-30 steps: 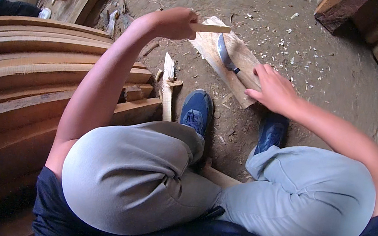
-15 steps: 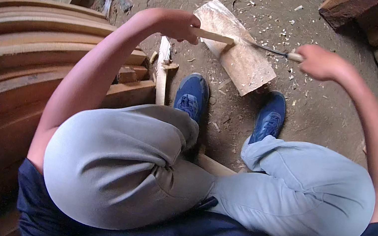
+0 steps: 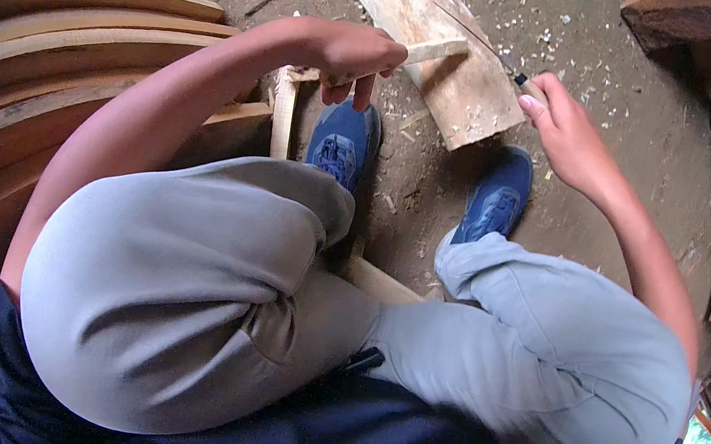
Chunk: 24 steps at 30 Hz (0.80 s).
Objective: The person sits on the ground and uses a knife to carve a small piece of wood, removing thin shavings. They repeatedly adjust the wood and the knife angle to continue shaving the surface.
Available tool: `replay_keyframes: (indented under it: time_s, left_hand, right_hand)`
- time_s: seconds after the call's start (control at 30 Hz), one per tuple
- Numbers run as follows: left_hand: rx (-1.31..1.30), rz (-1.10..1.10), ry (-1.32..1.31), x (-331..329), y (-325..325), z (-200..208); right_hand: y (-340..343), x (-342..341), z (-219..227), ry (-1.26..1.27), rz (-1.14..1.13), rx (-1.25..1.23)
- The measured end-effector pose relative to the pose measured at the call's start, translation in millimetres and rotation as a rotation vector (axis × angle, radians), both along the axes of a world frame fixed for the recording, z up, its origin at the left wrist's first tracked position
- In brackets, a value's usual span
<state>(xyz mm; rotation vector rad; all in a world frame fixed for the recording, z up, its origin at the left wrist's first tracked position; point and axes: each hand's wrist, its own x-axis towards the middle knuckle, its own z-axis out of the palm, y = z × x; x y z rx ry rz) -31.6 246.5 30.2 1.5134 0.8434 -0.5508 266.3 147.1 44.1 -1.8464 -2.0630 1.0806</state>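
My left hand (image 3: 353, 55) is closed around one end of a short pale wooden stick (image 3: 438, 49). The stick's other end reaches over a thick wood block (image 3: 486, 102) lying on the ground beyond my feet. My right hand (image 3: 564, 130) grips the light handle of a knife at the block's right edge. Its thin dark blade (image 3: 481, 40) slants up and leftward above the block, beyond the stick's free end and apart from it.
Curved boards (image 3: 88, 13) are stacked along my left. A narrow wood strip (image 3: 283, 114) lies by my left shoe (image 3: 338, 148); my right shoe (image 3: 495, 199) is near the block. Pale shavings are scattered on the dirt floor (image 3: 612, 172). Timber (image 3: 681, 21) is piled at far right.
My right hand has come closer to the block, and the knife blade has swung from nearly level to a slant. The stick's free end now tips upward. The whole view has shifted slightly.
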Motion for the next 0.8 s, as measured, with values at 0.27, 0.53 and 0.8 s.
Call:
replay_keyframes:
  time_s: [0.27, 0.53, 0.8]
  left_hand:
    - [0.033, 0.380, 0.075, 18, -54, -13]
    - [0.030, 0.550, 0.006, 33, -72, -5]
    - [0.065, 0.518, -0.071, 41, -76, -3]
  right_hand:
    - [-15, 6, -14, 0.107, -0.107, -0.116]
    - [-17, 3, -28, 0.081, -0.126, -0.011]
    - [-13, 4, -27, -0.008, -0.006, -0.008]
